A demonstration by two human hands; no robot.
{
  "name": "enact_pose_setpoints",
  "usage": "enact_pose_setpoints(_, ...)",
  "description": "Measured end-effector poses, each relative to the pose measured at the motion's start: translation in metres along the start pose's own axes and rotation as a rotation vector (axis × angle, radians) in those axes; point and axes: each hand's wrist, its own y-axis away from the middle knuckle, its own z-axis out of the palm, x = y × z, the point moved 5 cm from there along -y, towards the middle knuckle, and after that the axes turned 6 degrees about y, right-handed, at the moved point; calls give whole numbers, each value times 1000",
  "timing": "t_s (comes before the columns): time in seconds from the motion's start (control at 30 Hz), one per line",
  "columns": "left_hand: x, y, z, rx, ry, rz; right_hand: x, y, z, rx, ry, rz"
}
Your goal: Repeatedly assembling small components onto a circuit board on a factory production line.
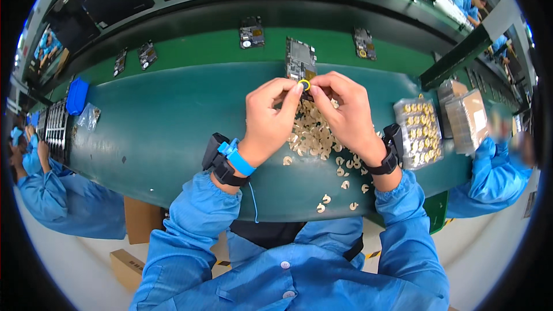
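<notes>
Fingers (290, 103) and thumbs of both hands meet just above the middle of the frame in the head view: we see the left hand (269, 114) and the right hand (349, 110) each pinching one side of a yellow-rimmed disc (305, 84). The disc is small and round, with a bright yellow ring around a dark centre; fingertips hide part of its rim, and we cannot make out finer marks. It sits in front of the lower end of a circuit board (300, 57) with a large grey metal plate; we cannot tell whether the two touch.

Below the hands, at centre, we find a pile of pale metal pieces (313, 132), many notched, with strays scattered toward the lower middle near the front edge of the green table (173, 121). That edge curves across the lower part of the frame, close in front of the blue-sleeved body. To the left, we have a broad stretch of table surface between the left wrist and a blue bin (76, 97) at the left of the frame. Room on the right is tighter: a clear tray (406, 148) of round yellow pieces stands just beside the right wrist.
</notes>
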Motion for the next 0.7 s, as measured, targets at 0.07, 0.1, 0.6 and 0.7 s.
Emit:
enact_pose_setpoints(0.07, -1, 0, 1, -40, -20, -46, 10, 2, -3, -16, -49, 22)
enact_pose_setpoints(0.1, -2, -2, 3, -79, -45, -48, 14, 4, -4, -38, -94, 25)
enact_pose_setpoints(0.6, 1, 0, 13, -109, 3, -152, 19, 17, -6, 50, -129, 24)
enact_pose_setpoints(0.7, 7, 3, 17, -147, 54, -185, 22, 18, -6, 70, -129, 3)
